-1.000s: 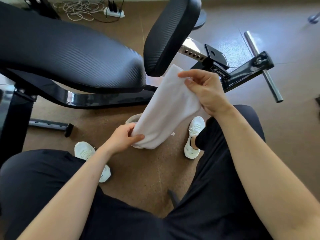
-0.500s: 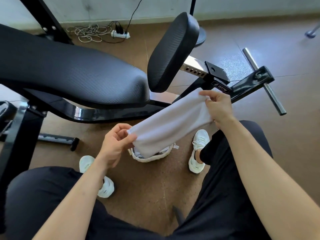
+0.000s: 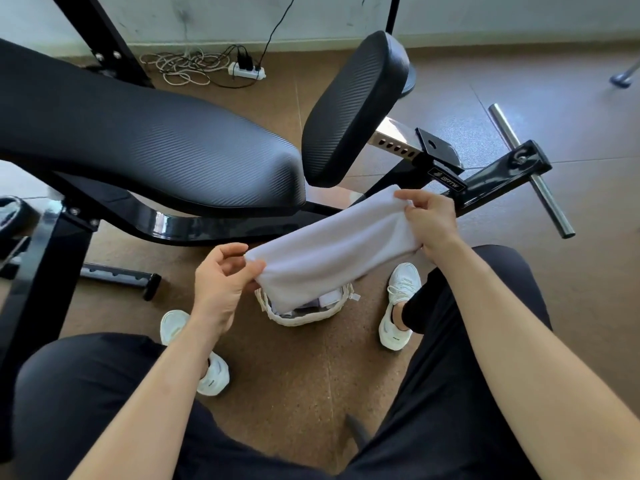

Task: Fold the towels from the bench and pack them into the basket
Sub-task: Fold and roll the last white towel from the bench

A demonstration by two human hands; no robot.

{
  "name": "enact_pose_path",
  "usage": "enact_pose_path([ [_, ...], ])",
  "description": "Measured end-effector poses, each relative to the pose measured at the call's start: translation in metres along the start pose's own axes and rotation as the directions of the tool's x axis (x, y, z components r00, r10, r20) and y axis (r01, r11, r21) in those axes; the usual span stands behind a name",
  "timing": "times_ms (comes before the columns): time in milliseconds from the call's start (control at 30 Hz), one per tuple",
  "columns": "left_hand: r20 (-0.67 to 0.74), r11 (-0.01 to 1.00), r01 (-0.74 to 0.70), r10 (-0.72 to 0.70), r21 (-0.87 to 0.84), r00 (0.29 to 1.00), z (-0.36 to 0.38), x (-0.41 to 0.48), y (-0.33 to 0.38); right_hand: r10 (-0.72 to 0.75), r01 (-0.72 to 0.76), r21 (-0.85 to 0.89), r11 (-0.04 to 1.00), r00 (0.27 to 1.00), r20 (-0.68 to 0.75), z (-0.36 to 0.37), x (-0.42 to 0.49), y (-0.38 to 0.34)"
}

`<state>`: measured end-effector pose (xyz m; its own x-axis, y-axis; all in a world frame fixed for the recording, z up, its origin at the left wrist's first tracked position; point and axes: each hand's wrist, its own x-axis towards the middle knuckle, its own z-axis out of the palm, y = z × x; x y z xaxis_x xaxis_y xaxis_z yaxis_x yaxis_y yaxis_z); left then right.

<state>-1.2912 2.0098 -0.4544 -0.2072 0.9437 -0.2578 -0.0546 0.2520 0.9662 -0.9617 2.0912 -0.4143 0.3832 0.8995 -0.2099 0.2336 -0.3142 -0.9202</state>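
Note:
A folded white towel stretches between my two hands, above the floor in front of my knees. My left hand pinches its lower left end with thumb and fingers. My right hand grips its upper right end. Under the towel's left end stands a small white woven basket on the floor, with folded cloth inside it; the towel hides most of its opening. The black padded bench lies behind the towel, with no towel visible on its pad.
The bench's upright black pad and its steel frame with a chrome bar stand just beyond my right hand. My white shoes flank the basket. A power strip and coiled cables lie by the far wall.
The towel has swung from nearly upright to a flatter slant over the basket. My left hand moved from under its lower end to pinching its left end, and the view tilted up.

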Motion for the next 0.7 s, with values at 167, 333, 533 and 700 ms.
enact_pose_path([
  [167,-0.037,0.991,0.038,-0.034,0.125,0.999,-0.001,0.005,-0.008,-0.179,0.179,0.017,0.984,0.984,0.015,0.002,-0.001,0.0],
  [333,-0.061,0.991,0.055,-0.048,0.123,0.997,-0.001,0.01,-0.007,-0.265,0.264,0.029,0.964,0.964,0.036,0.0,0.0,0.002],
  [533,-0.063,0.991,0.057,-0.05,0.124,0.997,-0.001,0.014,-0.004,-0.266,0.297,-0.204,0.933,0.95,0.164,-0.002,0.0,0.006],
  [700,-0.02,0.99,0.1,-0.098,0.102,0.995,-0.005,0.013,-0.004,-0.305,0.39,-0.328,0.861,0.91,0.281,0.002,-0.007,0.003],
])
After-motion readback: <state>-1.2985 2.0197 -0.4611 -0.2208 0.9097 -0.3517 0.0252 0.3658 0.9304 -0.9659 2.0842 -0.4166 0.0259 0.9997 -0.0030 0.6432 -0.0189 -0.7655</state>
